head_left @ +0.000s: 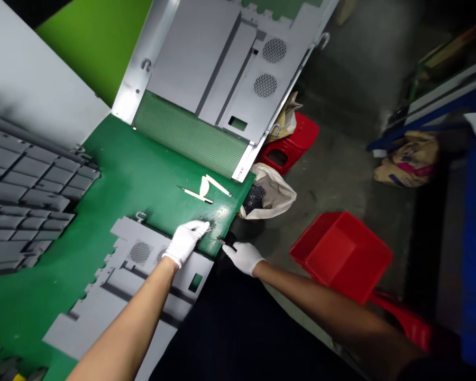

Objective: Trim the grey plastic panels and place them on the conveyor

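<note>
- White-gloved left hand (185, 242): fingers closed narrowly at the edge of the green sheet; a small metal glint shows at the fingertips, but whether it is held, I cannot tell.
- White-gloved right hand (244, 258): narrow pinch on a slim dark-handled metal-tipped tool (224, 242), just beside the sheet's corner.
- Glossy green sheet (135, 169): lies under both hands, with a dark smeared patch (216, 218) near the corner.
- Grey perforated metal panel (143, 275): lies on the green sheet, directly below the left hand.
- Two white-handled knives (194, 194): lie on the green sheet, beside a curved white piece (203, 186).
- Red plastic crate (343, 254): sits on the concrete floor, right of the right hand.
- White sack of dark granules (267, 196): stands at the sheet's corner.
</note>
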`<action>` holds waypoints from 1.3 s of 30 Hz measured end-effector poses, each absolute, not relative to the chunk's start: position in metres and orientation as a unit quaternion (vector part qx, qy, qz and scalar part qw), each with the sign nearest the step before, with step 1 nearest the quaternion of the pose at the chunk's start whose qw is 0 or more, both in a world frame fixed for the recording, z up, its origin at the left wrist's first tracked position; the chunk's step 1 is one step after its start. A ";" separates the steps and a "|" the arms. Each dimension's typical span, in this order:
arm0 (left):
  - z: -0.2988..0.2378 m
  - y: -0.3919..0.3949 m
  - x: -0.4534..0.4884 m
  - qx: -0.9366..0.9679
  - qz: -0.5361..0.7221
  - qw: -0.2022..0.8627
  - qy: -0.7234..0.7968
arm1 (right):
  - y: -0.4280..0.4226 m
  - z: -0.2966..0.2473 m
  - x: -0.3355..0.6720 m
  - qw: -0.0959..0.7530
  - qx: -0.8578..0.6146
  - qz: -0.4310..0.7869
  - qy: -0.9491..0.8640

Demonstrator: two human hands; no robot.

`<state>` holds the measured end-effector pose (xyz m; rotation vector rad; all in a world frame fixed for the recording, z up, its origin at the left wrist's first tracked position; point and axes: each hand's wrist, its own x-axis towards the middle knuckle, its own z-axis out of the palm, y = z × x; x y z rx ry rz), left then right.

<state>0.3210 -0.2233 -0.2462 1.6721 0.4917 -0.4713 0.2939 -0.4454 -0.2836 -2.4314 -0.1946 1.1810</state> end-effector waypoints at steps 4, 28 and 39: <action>-0.238 -0.287 0.362 0.709 -0.248 0.637 0.174 | -0.446 -0.292 0.277 0.252 -0.863 0.438 -0.018; -0.250 -0.012 0.341 0.851 -0.229 0.349 0.318 | -0.245 -0.263 0.354 0.230 -0.843 0.436 -0.215; -0.269 0.004 0.333 0.854 -0.196 0.360 0.322 | -0.203 -0.266 0.363 0.193 -0.850 0.437 -0.221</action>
